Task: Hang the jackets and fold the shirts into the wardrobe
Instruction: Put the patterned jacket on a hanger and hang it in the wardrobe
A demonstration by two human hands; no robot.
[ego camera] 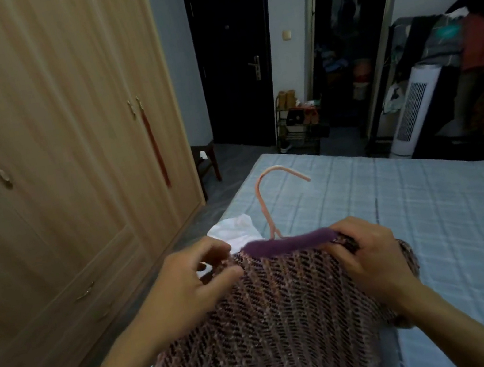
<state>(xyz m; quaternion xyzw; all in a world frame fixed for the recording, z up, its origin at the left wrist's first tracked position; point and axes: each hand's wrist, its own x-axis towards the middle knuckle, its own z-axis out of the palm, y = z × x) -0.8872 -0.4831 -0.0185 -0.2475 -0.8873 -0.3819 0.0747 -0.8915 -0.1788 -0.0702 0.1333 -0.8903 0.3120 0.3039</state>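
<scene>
From the head camera, I am looking down at one knitted jacket (277, 316) spread over the near end of the bed (433, 214), with its purple collar (290, 243) turned away from me. One pink hanger (269, 201) sits inside the neck opening; only its hook and a short length of stem show above the collar, and the arms are hidden under the knit. My left hand (188, 290) pinches the knit at the left shoulder between thumb and curled fingertips. My right hand (373, 257) lies over the right shoulder with its fingers bent down onto the fabric, gripping it there. I hold both shoulders like this, I judge, to seat the cloth evenly on the hanger's arms so the jacket will not slide off when lifted.

A white garment (238, 227) lies crumpled on the bed just beyond my left hand, partly under the jacket's edge; I count one, possibly a shirt still to be folded. The wardrobe (48, 136) stands to my left, well apart from the bed, with every door I can see closed: four handles in two pairs, plus two drawer pulls lower down. The jacket has yet to go in.
</scene>
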